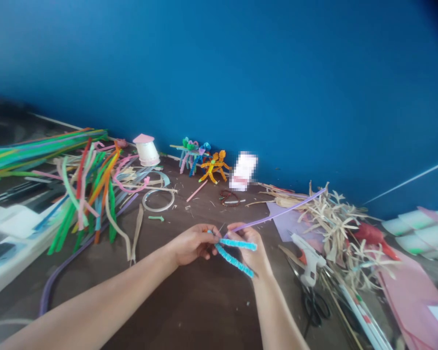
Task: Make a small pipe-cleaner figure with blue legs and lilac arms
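Over the dark table, my two hands meet in front of me with their fingers closed. My left hand (195, 244) pinches the joined end of a blue pipe-cleaner piece (237, 262), whose two coiled legs stick out to the right. Between the fingers of my right hand (251, 250) is a purple pipe cleaner (284, 212), its long free end slanting up to the right. One blue leg passes in front of my right hand. Exactly where purple and blue meet is hidden by my fingertips.
Loose coloured pipe cleaners (95, 194) are heaped at left. Small pipe-cleaner figures (215, 166) stand by the blue wall, near a white cup with a pink top (147, 150). At right lie a glue gun (308, 260), black-handled scissors (316, 306), dried straw-like flowers (336, 218) and pink sheets (409, 291).
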`<state>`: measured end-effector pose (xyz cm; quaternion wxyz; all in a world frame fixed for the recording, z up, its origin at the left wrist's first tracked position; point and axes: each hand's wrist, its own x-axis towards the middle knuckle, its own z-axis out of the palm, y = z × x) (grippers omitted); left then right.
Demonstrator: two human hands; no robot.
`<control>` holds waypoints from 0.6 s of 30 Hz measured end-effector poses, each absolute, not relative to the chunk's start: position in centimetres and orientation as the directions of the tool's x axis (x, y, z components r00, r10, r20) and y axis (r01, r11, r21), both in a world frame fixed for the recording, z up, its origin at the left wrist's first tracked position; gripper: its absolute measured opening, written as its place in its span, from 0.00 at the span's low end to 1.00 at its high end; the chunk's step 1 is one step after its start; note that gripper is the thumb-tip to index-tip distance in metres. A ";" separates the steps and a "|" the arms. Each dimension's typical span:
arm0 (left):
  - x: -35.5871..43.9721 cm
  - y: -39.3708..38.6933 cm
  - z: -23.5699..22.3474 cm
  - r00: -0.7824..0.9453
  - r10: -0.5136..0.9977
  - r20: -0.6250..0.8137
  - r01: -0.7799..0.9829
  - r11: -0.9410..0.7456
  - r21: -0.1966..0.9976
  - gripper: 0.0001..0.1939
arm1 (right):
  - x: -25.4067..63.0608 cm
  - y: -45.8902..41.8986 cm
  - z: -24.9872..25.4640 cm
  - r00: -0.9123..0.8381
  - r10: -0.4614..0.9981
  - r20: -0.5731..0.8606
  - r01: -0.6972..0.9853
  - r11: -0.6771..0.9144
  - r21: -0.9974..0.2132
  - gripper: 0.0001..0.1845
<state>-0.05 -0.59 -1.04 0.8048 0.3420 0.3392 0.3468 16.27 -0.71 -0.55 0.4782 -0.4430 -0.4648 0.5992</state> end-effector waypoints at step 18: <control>0.3 -0.9 -0.2 0.432 0.853 -0.295 -0.128 0.381 0.916 0.12 | 16.3 -0.8 0.3 -0.193 0.963 -0.187 -0.042 -0.199 -0.979 0.10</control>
